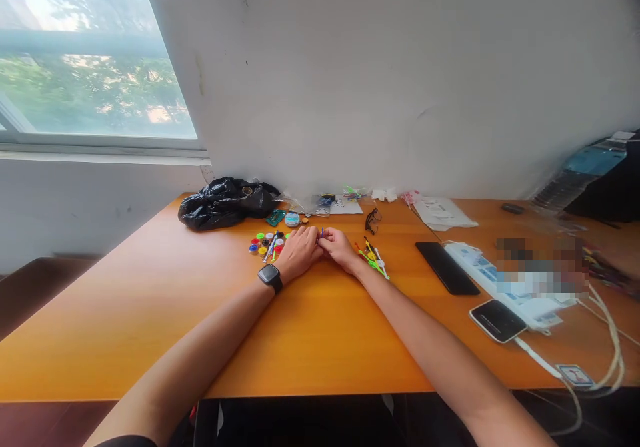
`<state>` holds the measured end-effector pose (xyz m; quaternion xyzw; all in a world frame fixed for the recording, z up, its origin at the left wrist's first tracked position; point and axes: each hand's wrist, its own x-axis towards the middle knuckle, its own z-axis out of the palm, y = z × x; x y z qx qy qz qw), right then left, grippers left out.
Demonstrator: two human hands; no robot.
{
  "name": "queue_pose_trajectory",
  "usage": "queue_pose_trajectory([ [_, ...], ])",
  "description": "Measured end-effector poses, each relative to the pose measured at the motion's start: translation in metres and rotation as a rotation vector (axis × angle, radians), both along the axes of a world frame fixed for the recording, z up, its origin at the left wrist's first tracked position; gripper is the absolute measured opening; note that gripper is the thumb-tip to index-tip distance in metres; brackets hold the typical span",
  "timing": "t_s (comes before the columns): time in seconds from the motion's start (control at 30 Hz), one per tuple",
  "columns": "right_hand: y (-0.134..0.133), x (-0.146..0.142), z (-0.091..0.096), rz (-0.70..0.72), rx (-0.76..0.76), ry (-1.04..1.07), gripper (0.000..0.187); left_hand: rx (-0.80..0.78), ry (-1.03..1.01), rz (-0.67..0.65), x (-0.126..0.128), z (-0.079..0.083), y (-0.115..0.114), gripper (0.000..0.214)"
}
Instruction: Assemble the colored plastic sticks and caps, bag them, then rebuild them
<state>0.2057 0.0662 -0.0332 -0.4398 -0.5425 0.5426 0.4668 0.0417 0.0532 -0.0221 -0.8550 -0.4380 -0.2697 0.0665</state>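
Observation:
My left hand (pixel 299 252), with a black watch (pixel 270 276) on the wrist, meets my right hand (pixel 339 247) over the table. The fingers of both are closed and touch one another. A thin blue-purple plastic piece (pixel 322 232) pokes up at my right fingertips; most of it is hidden. What my left fingers pinch is covered by the hand. Left of my left hand lie several small round coloured caps (pixel 263 250) and some thin coloured sticks (pixel 271 247). Beside my right wrist lie more green, white, orange and black plastic sticks (pixel 373 259).
A black plastic bag (pixel 220 207) lies at the table's back left, near a round tin (pixel 292 219). Glasses (pixel 371 222) and a white packet (pixel 443 214) are behind. A black phone (pixel 447 268), power strip (pixel 487 274), white-cabled device (pixel 499 320) and water bottles (pixel 575 167) occupy the right.

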Motion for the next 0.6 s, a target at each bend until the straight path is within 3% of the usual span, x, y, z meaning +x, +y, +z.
queue_pose_trajectory([
  [0.17,0.001,0.002,0.005,0.034,0.031,-0.137,0.016,0.001,-0.013,-0.016,-0.001,0.004,-0.004,0.008],
  [0.37,-0.002,0.012,0.013,-0.220,0.232,-0.692,0.007,-0.037,-0.027,0.019,-0.007,0.004,-0.002,0.019],
  [0.5,-0.015,0.015,0.018,-0.226,0.384,-1.087,0.021,-0.095,-0.011,0.094,-0.007,0.001,0.001,0.014],
  [0.6,-0.026,0.010,0.022,-0.122,0.526,-1.173,0.026,-0.093,-0.017,0.136,-0.007,0.001,0.001,0.013],
])
